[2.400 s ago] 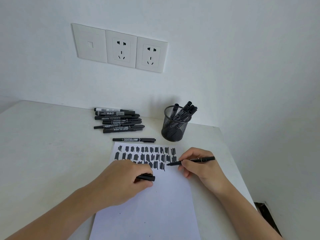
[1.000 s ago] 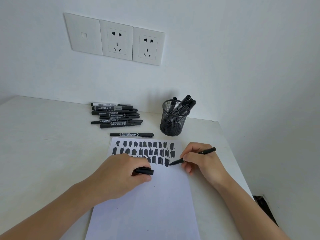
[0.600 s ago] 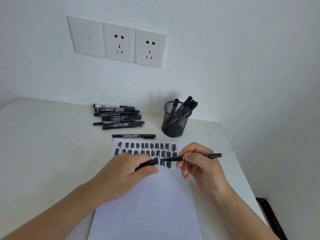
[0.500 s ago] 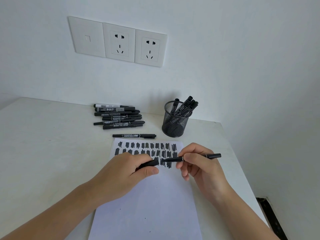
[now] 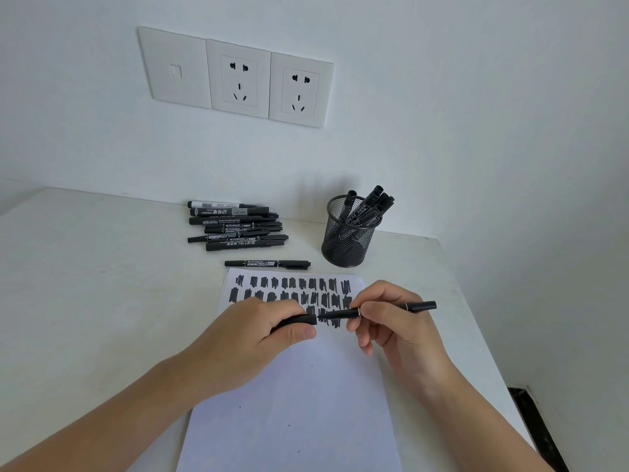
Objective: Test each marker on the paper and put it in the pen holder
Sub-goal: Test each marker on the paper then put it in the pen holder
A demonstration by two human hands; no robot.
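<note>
Your left hand [image 5: 253, 338] pinches the cap [image 5: 299, 320]; right hand [image 5: 396, 321] pinches the marker [image 5: 340, 313], tip just beside cap, over the paper [image 5: 292, 403].

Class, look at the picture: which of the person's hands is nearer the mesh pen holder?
Right. The right hand lies just in front of the pen holder; the left hand is in front and further left.

paper [image 5: 292, 403] cut off below, cap [image 5: 301, 320] half hidden inside left hand [image 5: 258, 335]
</note>
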